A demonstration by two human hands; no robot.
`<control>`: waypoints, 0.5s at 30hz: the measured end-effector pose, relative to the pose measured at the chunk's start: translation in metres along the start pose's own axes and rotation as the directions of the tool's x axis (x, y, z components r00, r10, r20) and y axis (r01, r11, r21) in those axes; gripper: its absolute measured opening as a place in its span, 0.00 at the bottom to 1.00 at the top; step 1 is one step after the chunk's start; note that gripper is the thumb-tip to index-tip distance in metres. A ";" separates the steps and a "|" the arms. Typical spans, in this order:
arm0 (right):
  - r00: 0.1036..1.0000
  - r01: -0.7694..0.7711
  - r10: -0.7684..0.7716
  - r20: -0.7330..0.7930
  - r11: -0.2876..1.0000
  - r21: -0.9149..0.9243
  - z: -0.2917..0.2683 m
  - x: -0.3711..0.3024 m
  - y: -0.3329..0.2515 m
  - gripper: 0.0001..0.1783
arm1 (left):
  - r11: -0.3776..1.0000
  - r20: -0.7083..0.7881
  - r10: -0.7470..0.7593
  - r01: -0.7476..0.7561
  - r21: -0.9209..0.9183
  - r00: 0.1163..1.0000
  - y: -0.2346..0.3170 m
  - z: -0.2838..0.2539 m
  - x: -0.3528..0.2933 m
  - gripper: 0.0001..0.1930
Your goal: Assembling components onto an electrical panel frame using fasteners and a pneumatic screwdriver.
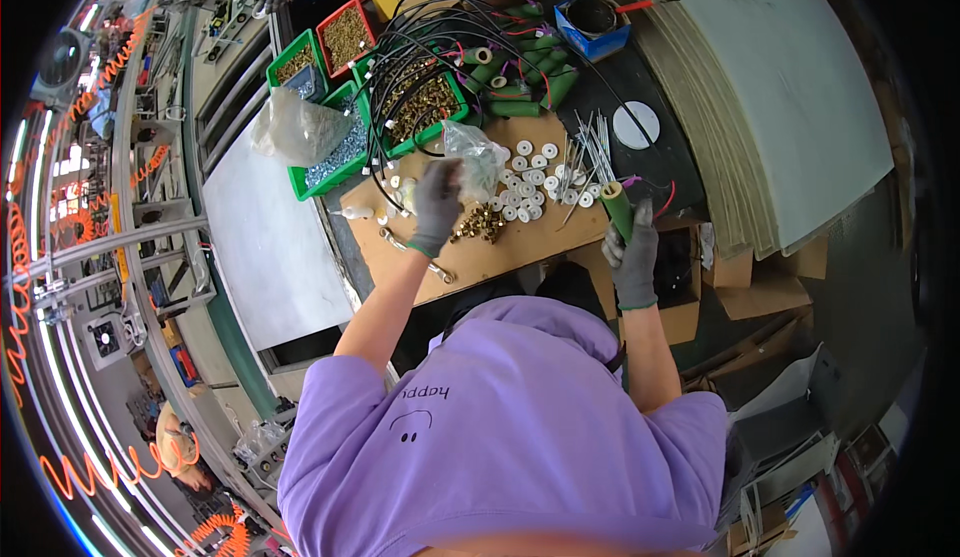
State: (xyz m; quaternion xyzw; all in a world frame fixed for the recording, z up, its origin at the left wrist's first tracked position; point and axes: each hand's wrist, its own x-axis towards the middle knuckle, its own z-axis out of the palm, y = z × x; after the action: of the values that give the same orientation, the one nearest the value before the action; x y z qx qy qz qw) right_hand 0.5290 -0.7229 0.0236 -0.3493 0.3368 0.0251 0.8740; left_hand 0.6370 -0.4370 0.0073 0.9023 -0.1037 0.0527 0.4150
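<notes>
My right hand (634,262), in a grey glove, is closed round a green tubular resistor (619,212) held upright at the table's front right. Its pale open end faces up, and red and purple wire ends show beside it. My left hand (437,207), also gloved in grey, is beside a clear plastic bag (473,162) over the cardboard sheet. Its fingers are curled, and what they hold is hidden. White round washers (522,194) lie between my hands, with a heap of brass fittings (480,223) nearer me. Thin metal rods (597,147) lie just beyond the resistor.
Green bins (340,172) of small hardware and a red bin (346,37) stand at the back left. Black cables (425,32) arch over them. More green resistors (545,62) are piled behind, by a blue box (592,27). Large stacked sheets (770,87) stand at right.
</notes>
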 end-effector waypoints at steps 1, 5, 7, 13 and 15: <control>1.000 0.002 -0.002 0.001 1.000 0.005 0.001 -0.001 0.000 0.24 | 0.990 0.085 0.017 -0.004 -0.144 0.996 0.009 0.012 0.004 0.13; 0.999 0.026 -0.026 0.019 1.000 -0.013 0.003 -0.002 0.000 0.23 | 0.969 0.212 0.222 -0.239 0.058 0.952 0.025 0.065 0.040 0.08; 0.999 0.041 -0.041 0.006 0.999 -0.003 0.000 -0.002 0.000 0.22 | 0.932 0.198 0.317 -0.343 0.114 0.928 0.033 0.083 0.053 0.08; 0.999 0.034 -0.033 -0.038 0.999 0.028 -0.007 -0.007 0.000 0.23 | 0.872 0.534 -0.075 -0.204 0.445 0.842 0.028 0.123 0.065 0.12; 0.999 0.014 -0.013 -0.043 0.999 0.039 -0.007 -0.008 0.000 0.22 | 0.866 0.542 -0.073 -0.216 0.451 0.837 0.025 0.129 0.068 0.12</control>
State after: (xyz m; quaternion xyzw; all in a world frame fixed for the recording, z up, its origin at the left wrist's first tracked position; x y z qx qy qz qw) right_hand 0.5188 -0.7259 0.0249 -0.3350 0.3536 0.0051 0.8734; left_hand 0.6987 -0.5608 -0.0462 0.9505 -0.2345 -0.1639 0.1211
